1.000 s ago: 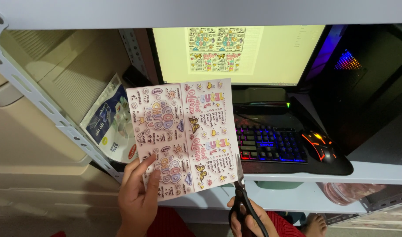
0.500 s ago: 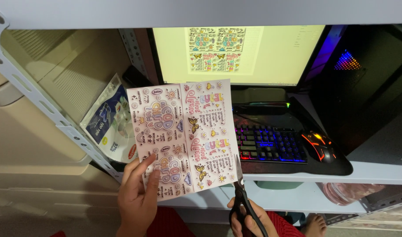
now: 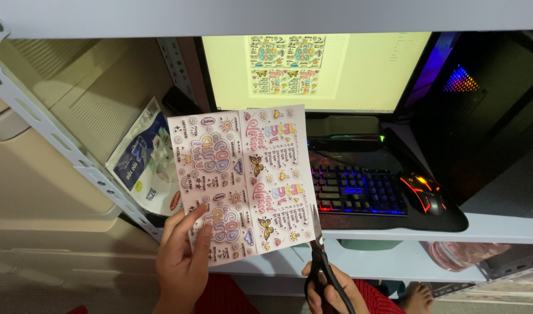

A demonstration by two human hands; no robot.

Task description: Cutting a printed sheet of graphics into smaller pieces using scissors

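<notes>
A: Head view first. Sticker sheet (image 3: pixel 243 183) held up in front of the monitor (image 3: pixel 319 72), lower left corner pinched by the left hand (image 3: pixel 182 264)?

B: Yes. Thumb on the printed face, fingers (image 3: pixel 199 247) wrapped behind and over the bottom edge, closed on the paper. Held upright and flat, probably to keep the print readable and the right edge free.

A: And the right hand (image 3: pixel 330 291)?

B: Below the sheet's lower right corner, fingers closed through the loops of black scissors (image 3: pixel 322 264). Blades pointing up, tip touching the sheet's right margin (barely parted, if at all; hard to tell). Likely lined up along that edge for a straight trim.

A: Anything else near the sheet?

B: Right of it, a backlit keyboard (image 3: pixel 359 192) and a glowing mouse (image 3: pixel 423 192) on the desk (image 3: pixel 487 227). Left of it, a white and blue plastic packet (image 3: pixel 141 163) tucked against a slotted metal shelf post (image 3: pixel 63 145). Behind it, the monitor showing the same sticker artwork, perhaps kept up as a reference. Farther right, a dark computer case (image 3: pixel 487 104) with coloured lights.

A: More views?

B: None, only this one.
</notes>
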